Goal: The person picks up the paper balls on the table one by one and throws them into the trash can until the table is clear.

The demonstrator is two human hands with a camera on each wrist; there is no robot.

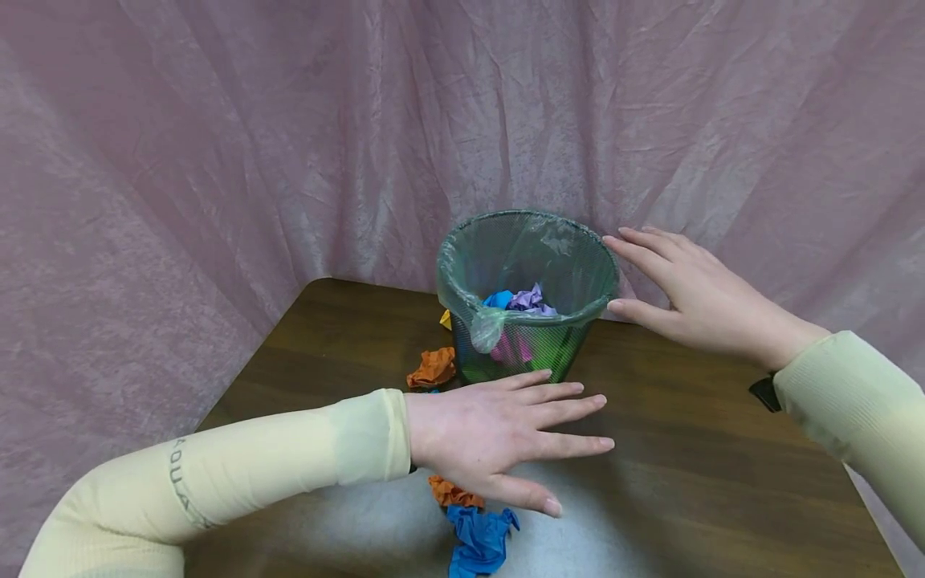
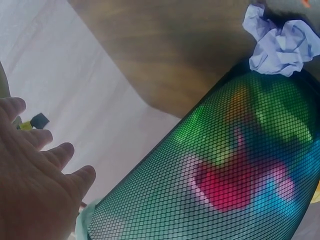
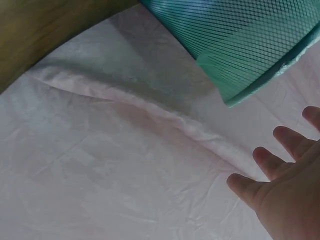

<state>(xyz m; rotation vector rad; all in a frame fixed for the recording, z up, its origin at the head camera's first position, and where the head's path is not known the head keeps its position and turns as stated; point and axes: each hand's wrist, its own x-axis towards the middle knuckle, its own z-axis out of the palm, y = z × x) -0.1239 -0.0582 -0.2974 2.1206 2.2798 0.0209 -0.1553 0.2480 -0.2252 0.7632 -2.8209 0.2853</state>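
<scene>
A mesh wastebasket [image 1: 588,337] with a thin green liner [image 1: 487,329] folded over its rim stands toward the back of the table. Crumpled paper lies inside, including a purple ball [image 1: 531,301], a blue ball [image 1: 499,299] and pink paper [image 2: 227,187] seen through the mesh. My left hand [image 1: 506,429] hovers in front of the basket, palm down, fingers spread, holding nothing. At the basket's right side is my right hand [image 1: 694,297], fingers extended, with fingertips right at the rim. A crumpled white paper ball [image 2: 282,47] beside the base is hidden in the head view.
Left of the basket lies an orange paper ball [image 1: 432,368], with a bit of yellow paper [image 1: 446,319] behind it. Nearer me are another orange ball [image 1: 455,491] and a blue ball [image 1: 480,539]. Pink curtain [image 1: 376,136] hangs round the wooden table [image 1: 723,449].
</scene>
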